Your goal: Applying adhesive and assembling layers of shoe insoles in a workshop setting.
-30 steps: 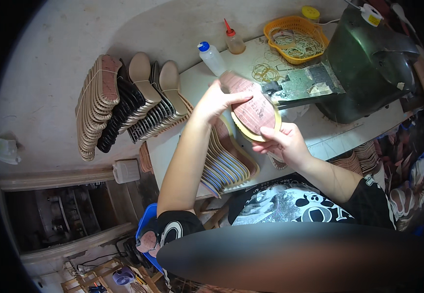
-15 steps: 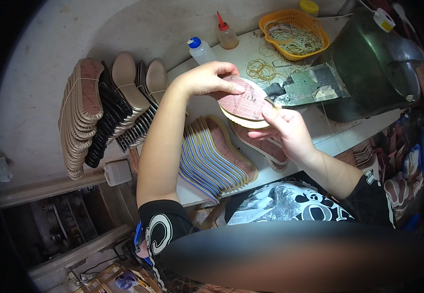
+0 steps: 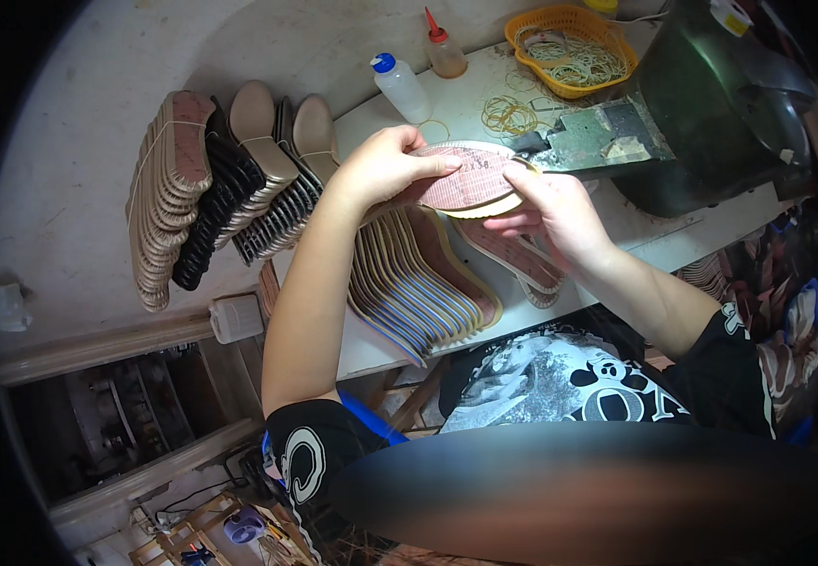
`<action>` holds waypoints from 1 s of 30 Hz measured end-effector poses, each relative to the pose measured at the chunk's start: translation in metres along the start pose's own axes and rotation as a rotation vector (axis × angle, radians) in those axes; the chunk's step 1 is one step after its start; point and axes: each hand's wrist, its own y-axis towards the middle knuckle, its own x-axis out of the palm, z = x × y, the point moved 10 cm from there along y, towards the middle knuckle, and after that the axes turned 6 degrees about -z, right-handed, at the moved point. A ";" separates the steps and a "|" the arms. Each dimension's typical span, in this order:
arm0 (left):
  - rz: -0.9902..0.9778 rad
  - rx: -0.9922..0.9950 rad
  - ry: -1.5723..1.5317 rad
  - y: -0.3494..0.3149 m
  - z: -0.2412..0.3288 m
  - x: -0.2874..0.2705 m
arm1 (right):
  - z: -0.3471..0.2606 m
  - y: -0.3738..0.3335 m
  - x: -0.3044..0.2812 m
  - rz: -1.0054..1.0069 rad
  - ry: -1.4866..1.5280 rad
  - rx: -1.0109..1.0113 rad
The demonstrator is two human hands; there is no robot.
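Observation:
Both hands hold a shoe insole [image 3: 470,184] with a pinkish, printed underside and a pale, ridged edge. My left hand [image 3: 385,170] grips its left end, thumb on top. At its right end my right hand [image 3: 560,212] pinches the rim, thumb above and fingers below. The insole is tilted, close to the dark tip of a green machine [image 3: 607,141]. Below my hands, a fanned row of insoles [image 3: 418,283] with yellow and blue edges lies on the white table [image 3: 371,354]. A few loose pink insoles [image 3: 512,255] lie to its right.
Tied bundles of beige and black insoles [image 3: 159,217] lean at the left. Behind stand a blue-capped bottle [image 3: 404,94], a red-tipped bottle [image 3: 446,58] and an orange basket [image 3: 574,91] of rubber bands. Loose bands [image 3: 510,116] lie nearby. An open drawer [image 3: 126,481] is at lower left.
The view has shifted slightly. The held insole has tipped to a flatter-looking angle, and my right hand has turned with it. Both hands keep their hold.

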 end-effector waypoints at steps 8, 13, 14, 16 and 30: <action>0.099 -0.068 0.059 -0.029 -0.004 0.010 | -0.006 0.003 -0.004 -0.009 -0.099 -0.057; 0.108 -0.011 0.046 -0.029 -0.015 0.031 | -0.003 0.002 -0.005 -0.041 -0.126 -0.015; 0.086 0.027 -0.006 -0.030 -0.009 0.039 | -0.004 0.003 -0.005 -0.045 -0.128 -0.021; 0.070 0.004 -0.011 -0.033 -0.010 0.049 | -0.004 0.001 -0.007 -0.017 -0.211 -0.012; -0.078 -0.037 -0.348 -0.040 -0.003 0.085 | 0.013 -0.029 -0.003 -0.334 -0.319 -0.072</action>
